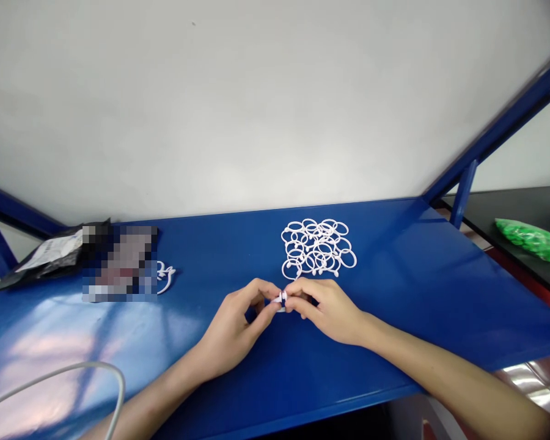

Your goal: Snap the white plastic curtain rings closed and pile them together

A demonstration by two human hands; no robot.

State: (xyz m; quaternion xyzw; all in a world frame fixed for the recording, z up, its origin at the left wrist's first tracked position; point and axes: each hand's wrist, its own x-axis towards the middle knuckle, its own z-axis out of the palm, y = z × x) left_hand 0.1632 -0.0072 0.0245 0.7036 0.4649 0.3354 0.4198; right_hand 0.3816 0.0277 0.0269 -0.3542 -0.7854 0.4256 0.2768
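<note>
My left hand (238,324) and my right hand (325,308) meet over the middle of the blue table (417,287). Both pinch one small white plastic ring (282,299) between their fingertips. Just beyond the hands lies a flat pile of several white rings (318,247), linked or overlapping. One or two more white rings (165,275) lie apart to the left.
A black packet with a white label (50,253) lies at the far left, beside a blurred patch. A grey cable (96,379) curves across the near left corner. A green bag (529,239) rests on a dark table at right. Blue frame struts rise on both sides.
</note>
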